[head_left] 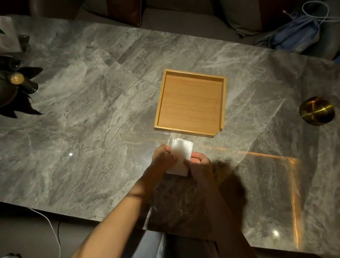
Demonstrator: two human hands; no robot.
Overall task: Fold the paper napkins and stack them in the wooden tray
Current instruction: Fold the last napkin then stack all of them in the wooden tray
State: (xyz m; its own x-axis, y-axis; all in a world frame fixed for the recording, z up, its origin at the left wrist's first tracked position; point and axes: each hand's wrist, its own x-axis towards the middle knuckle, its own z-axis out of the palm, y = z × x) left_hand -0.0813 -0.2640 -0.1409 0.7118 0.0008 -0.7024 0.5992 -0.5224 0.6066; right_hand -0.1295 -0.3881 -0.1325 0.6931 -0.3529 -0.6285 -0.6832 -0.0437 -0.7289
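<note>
- My left hand grips the left edge of the napkin, fingers curled closed over it, thumb on top.
- My right hand pinches the right edge the same way, closed on the paper, fingertips tucked under.
- The napkin is white and narrow, a long strip running away from me; its far end sticks out past my knuckles, its near end shows between my wrists.
- I cannot tell whether it is lifted or lying flat on the table.
- The tray sits just beyond the napkin, near but apart from it, square, with its near right corner cut off; only its bare wooden floor shows inside.
- The table is grey marble with an orange streak of light on my right.
- A brass dome stands well off to the right; a dark plant arrangement sits at the far left edge.
</note>
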